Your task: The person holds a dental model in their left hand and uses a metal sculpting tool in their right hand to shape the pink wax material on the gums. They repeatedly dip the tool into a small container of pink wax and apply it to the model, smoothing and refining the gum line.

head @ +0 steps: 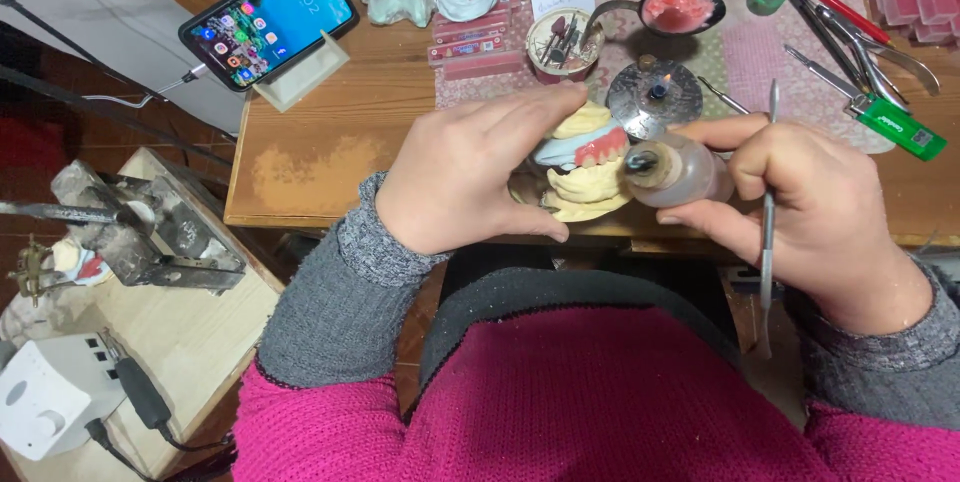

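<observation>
1. Head view: my left hand (pixel 470 177) is wrapped around a pale yellow dental cast (pixel 588 187) with pink wax gums (pixel 603 147), fingers curled shut on it, just above the near edge of the wooden table (pixel 330 142).
2. My right hand (pixel 810 217) grips a small translucent bottle (pixel 675 170), its nozzle touching the cast, with a metal spatula (pixel 768 212) clamped between the fingers.
3. A small alcohol burner (pixel 655 97) sits just behind; a phone (pixel 268 17) leans on a stand at far left.
</observation>
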